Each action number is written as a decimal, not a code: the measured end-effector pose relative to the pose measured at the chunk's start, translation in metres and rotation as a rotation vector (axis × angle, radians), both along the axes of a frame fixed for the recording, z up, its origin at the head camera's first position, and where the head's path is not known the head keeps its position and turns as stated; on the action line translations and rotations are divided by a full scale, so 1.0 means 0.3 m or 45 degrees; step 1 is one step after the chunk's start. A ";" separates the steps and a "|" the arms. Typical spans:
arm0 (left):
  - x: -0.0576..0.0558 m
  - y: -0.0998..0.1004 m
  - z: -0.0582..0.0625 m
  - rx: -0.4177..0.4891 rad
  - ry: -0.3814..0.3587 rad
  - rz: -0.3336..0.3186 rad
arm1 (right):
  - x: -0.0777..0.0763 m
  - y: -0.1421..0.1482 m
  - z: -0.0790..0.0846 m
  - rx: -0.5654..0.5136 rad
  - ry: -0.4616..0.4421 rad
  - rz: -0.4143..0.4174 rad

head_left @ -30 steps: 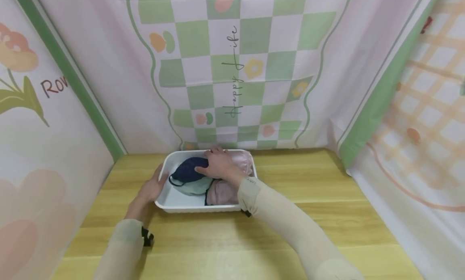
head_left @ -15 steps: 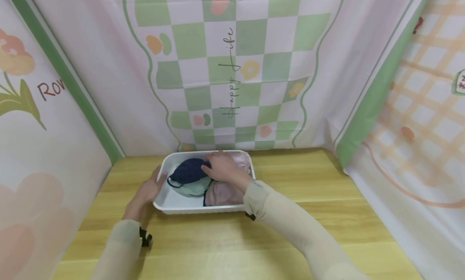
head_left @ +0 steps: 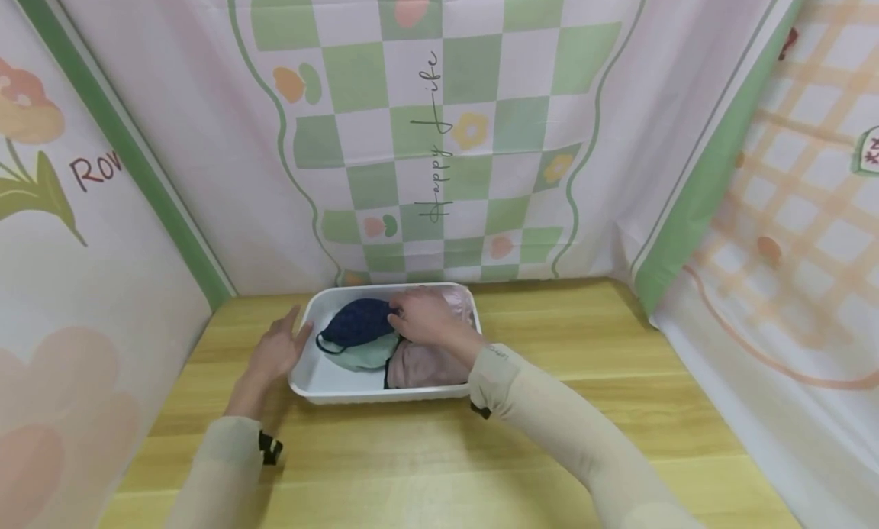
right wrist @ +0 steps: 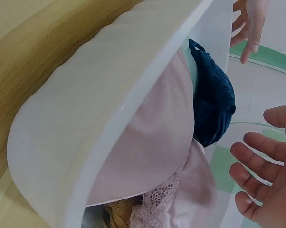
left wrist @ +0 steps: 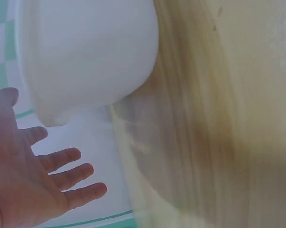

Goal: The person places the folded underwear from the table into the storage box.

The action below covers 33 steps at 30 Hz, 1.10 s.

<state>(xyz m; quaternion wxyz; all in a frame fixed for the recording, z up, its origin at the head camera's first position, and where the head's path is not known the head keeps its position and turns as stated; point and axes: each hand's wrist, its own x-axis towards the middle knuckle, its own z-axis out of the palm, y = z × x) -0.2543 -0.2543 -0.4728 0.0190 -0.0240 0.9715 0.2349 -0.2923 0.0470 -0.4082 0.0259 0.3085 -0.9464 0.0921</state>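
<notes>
A white plastic bin [head_left: 384,397] holds several folded bras. The navy bra [head_left: 357,323] overlaps a mint green bra [head_left: 364,355] in the middle. In front at the right is a mauve-pink bra [head_left: 426,365], with a light pink satin bra [head_left: 462,300] behind it. My right hand [head_left: 427,317] hovers over the bras, and the right wrist view shows its fingers relaxed and apart from them. My left hand [head_left: 275,349] is beside the bin's left end. Its fingers are spread and hold nothing in the left wrist view.
The bin stands at the back of a wooden table [head_left: 384,468], close to a checkered curtain [head_left: 446,170]. More curtains hang at the left and right sides. A tan lace piece [right wrist: 121,211] shows low inside the bin in the right wrist view.
My left hand has come off the bin's left rim and moved slightly left. The right hand has shifted a little to the right, away from the navy bra.
</notes>
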 end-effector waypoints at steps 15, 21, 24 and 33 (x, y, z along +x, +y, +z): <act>0.057 0.025 0.091 -0.080 0.023 -0.053 | 0.049 0.072 0.015 -0.172 0.037 0.055; 0.086 0.050 0.134 -0.133 0.033 -0.100 | 0.076 0.108 0.022 -0.215 0.018 0.040; 0.103 0.066 0.157 -0.171 0.045 -0.136 | 0.088 0.122 0.032 -0.213 0.033 0.048; 0.162 0.131 0.224 -0.268 0.021 -0.249 | 0.133 0.182 0.043 -0.102 0.089 0.083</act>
